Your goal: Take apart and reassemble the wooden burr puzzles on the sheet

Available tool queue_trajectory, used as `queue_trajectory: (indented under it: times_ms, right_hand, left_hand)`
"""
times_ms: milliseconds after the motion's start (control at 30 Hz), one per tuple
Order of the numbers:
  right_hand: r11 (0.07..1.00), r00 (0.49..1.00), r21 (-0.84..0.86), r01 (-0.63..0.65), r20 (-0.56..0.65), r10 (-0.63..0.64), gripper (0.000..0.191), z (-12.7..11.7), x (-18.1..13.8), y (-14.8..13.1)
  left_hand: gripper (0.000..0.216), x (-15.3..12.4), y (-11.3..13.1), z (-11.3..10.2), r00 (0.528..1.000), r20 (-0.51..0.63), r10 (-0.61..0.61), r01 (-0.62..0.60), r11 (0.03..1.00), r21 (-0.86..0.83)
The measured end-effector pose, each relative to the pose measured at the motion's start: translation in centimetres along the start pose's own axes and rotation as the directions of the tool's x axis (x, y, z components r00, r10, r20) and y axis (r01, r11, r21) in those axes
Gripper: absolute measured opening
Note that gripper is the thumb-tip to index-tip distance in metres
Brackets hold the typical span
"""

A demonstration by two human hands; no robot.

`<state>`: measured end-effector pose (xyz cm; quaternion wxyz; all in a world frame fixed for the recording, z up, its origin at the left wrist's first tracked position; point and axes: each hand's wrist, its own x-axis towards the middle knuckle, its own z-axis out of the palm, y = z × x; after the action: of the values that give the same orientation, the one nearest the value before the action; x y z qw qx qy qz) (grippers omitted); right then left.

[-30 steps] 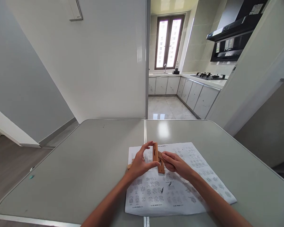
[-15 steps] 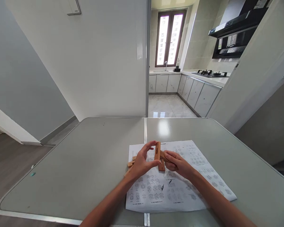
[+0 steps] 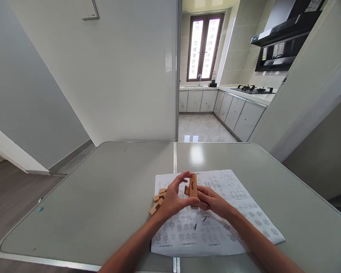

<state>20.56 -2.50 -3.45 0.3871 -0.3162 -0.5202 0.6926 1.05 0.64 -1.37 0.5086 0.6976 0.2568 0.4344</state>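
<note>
Compared with half a second ago, both hands have drawn closer together around the wooden piece [image 3: 193, 185], which now shows less of its length above the fingers, and the slanting bar that crossed it earlier is mostly covered. The left hand [image 3: 174, 200] grasps the wooden piece from its left side, forefinger arched over towards the top end and thumb pressed against the lower part. The right hand [image 3: 213, 201] grips it from the right and from below, fingers folded against its base. The wooden piece stands nearly upright between the two hands, raised a little above the printed sheet [image 3: 235, 212], with a shallow slot visible on its facing side. A smaller wooden block [image 3: 186, 190] sits against its left face, just under the left forefinger; whether it is joined to the piece I cannot tell. The loose wooden pieces [image 3: 158, 201] lie in a small heap at the sheet's left edge, just beside the left wrist, and more of them are uncovered than before. The sheet, covered with rows of small diagrams and two tick marks, lies flat on the grey table [image 3: 102, 189], across its centre seam. Beyond the table an open doorway shows a kitchen with a window [image 3: 202, 47].
</note>
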Motion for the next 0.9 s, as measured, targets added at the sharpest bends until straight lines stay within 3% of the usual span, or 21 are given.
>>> queue_trajectory:
  times_ms: [133,267,533,733,900]
  right_hand:
    - [1.000,0.999,0.007,0.011,-0.037,-0.011,0.042,0.1,0.0,-0.4]
    - [0.998,0.997,0.054,0.037,-0.068,-0.033,0.043,-0.4,-0.1,-0.4]
    - [0.994,0.998,0.097,0.040,-0.056,-0.035,0.039,-1.3,-0.2,-0.1]
    - [0.991,0.999,0.123,0.048,-0.029,-0.045,0.038,-1.5,-0.1,0.3]
    - [0.992,0.999,0.124,0.038,-0.034,-0.034,0.039,-1.6,-0.2,0.0]
  left_hand:
    - [0.079,0.2,-0.3,-0.5,0.996,-0.087,0.034,-0.036,0.999,-0.019]
    - [0.077,0.2,0.0,-0.8,0.993,-0.111,-0.036,0.037,0.999,0.001]
    - [0.076,0.5,-0.4,-0.7,0.999,-0.041,0.031,-0.035,0.994,-0.102]
    - [0.077,0.6,-1.1,-0.6,1.000,0.007,0.012,-0.010,0.961,-0.275]
    - [0.077,0.4,-1.2,-0.5,1.000,0.008,-0.019,0.021,0.958,-0.285]
